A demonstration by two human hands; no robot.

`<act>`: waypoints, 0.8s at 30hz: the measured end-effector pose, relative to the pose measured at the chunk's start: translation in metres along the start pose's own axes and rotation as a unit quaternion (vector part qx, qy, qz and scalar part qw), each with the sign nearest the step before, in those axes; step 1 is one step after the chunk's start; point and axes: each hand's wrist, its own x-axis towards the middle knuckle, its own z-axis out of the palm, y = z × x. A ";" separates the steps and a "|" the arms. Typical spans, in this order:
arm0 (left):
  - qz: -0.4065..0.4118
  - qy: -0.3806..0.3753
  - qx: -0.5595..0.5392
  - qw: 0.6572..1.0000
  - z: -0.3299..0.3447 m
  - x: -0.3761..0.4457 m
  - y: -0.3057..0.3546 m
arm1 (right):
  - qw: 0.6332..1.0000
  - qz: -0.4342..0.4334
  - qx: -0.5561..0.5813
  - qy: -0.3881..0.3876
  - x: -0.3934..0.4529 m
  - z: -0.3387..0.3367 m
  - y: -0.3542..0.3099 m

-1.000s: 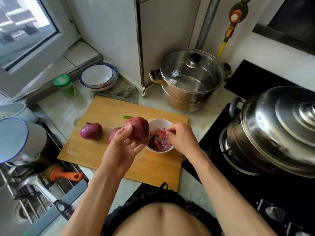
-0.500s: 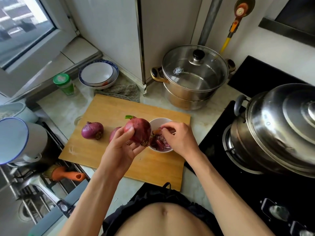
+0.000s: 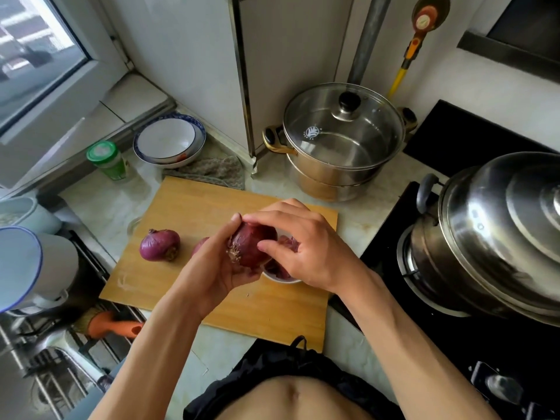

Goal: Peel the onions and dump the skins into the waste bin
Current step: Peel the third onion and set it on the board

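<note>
The right hand has come back from the skin bowl to the red onion gripped in the left hand above the cutting board, both hands clasping it, so peeling resumes.

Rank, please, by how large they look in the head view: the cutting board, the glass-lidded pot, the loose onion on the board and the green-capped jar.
1. Cutting board
2. Glass-lidded pot
3 and 4. Loose onion and green-capped jar: they look alike, too close to rank.

Bare cutting board behind; steamer pot blocks beyond.
</note>
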 end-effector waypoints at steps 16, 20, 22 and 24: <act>-0.029 0.020 0.002 0.999 -0.001 0.007 0.004 | 0.997 0.005 -0.014 0.075 -0.006 0.004 0.013; 0.030 -0.002 -0.082 0.996 -0.004 0.008 0.005 | 0.976 0.193 0.043 0.097 -0.013 0.006 0.011; 0.042 -0.011 -0.108 0.993 -0.003 0.007 0.002 | 0.959 0.261 0.087 0.059 -0.016 0.009 0.011; 0.047 -0.006 -0.092 0.995 0.002 0.008 -0.002 | 0.953 0.278 0.107 0.044 -0.018 0.013 0.008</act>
